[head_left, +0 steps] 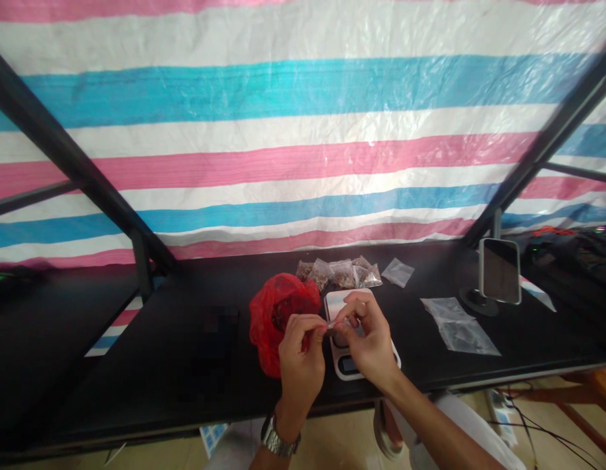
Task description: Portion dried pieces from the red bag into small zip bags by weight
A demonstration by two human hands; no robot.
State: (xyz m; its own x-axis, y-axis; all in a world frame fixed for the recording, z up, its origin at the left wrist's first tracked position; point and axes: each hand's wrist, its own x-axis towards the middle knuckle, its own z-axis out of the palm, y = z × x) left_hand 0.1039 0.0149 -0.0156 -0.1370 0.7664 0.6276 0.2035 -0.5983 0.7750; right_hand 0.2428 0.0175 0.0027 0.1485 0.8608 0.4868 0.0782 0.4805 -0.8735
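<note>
We're pinching a small pale bit (330,325) over the kitchen scale (346,367)
Left hand (300,362) and right hand (366,339) – fingers (307,323) pressed together on it – red plastic bag (273,326) just beside.

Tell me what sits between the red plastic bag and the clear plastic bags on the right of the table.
In the head view, a white digital kitchen scale sits between the red plastic bag and the clear plastic bags, with the right hand above it.
</note>
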